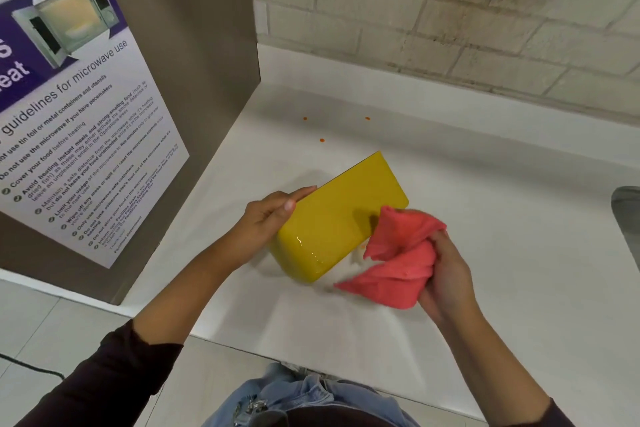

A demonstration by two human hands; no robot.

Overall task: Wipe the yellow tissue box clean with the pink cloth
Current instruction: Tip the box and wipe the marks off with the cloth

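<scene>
The glossy yellow tissue box (339, 218) is tilted up on the white counter (485, 201), its broad smooth face turned toward me. My left hand (266, 218) grips its left end, thumb on the near face and fingers along the top edge. My right hand (446, 274) holds the bunched pink cloth (398, 253) at the box's right side; the cloth's upper fold touches the right edge of the yellow face. A small wet streak shines near the box's lower edge.
A tall grey cabinet side (194, 45) with a microwave-guidelines poster (79, 121) stands at the left. Three small orange spots (322, 140) dot the counter behind the box. A brick wall (450, 10) runs along the back. A grey metal sink edge (628, 218) shows at the far right.
</scene>
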